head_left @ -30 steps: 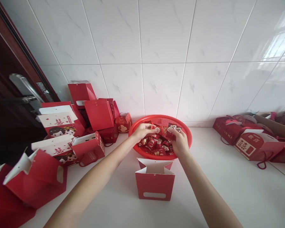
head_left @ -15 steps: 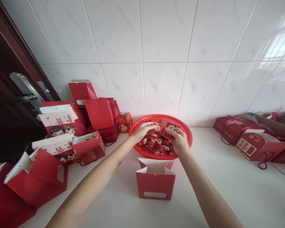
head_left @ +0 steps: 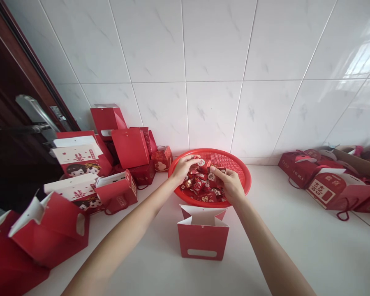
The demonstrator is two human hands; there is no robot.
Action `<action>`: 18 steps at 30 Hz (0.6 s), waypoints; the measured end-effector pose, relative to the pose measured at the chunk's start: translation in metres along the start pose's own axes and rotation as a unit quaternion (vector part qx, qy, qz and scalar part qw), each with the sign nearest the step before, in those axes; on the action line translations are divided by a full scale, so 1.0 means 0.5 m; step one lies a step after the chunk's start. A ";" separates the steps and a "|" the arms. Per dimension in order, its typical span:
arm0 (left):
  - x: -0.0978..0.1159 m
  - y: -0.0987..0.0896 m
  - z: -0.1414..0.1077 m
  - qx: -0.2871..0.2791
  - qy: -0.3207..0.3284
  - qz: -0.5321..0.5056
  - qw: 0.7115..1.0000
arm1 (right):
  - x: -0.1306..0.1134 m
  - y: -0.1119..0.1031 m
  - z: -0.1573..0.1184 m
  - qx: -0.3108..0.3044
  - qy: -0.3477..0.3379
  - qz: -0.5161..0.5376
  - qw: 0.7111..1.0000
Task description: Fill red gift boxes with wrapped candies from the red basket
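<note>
Over the red plastic basket (head_left: 237,165), my left hand (head_left: 182,169) pinches a red wrapped candy (head_left: 201,163) with a round white label at its fingertips. Opposite it, my right hand (head_left: 232,184) is closed, thumb forward, on a dark red candy packet (head_left: 223,170) that the thumb and fingers partly hide. Below both hands, a heap of red wrapped candies (head_left: 200,187) fills the basket floor. In front of the basket stands a red paper gift box (head_left: 203,238), its top flaps apart and its white inside showing.
Several red gift boxes (head_left: 131,148) crowd the left side, near a dark door with a metal handle (head_left: 40,115). More red boxes with cord handles (head_left: 329,191) stand at the right. A white tiled wall (head_left: 212,115) rises behind the basket.
My right hand has shifted slightly left, and the packet in it has turned and shows less. My left hand has barely moved with its candy. The view has drifted slightly.
</note>
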State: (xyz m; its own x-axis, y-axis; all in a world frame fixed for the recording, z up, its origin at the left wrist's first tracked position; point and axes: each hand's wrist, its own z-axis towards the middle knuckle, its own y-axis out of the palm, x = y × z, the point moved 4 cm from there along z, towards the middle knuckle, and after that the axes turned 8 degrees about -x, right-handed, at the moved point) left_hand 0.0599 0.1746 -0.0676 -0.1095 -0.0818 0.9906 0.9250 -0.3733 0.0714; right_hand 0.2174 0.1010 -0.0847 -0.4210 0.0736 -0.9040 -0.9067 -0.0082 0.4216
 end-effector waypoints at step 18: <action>-0.004 0.029 -0.004 -0.127 0.041 0.133 0.982 | 0.005 0.007 0.000 -0.028 0.054 0.054 0.997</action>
State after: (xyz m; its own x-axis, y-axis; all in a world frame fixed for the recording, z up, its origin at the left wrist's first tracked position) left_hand 0.0726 0.1674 -0.0688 0.0853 -0.2780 0.9568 0.8051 -0.5464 -0.2306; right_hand 0.2132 0.1010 -0.0852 -0.5128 -0.0388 -0.8576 -0.8550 -0.0666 0.5143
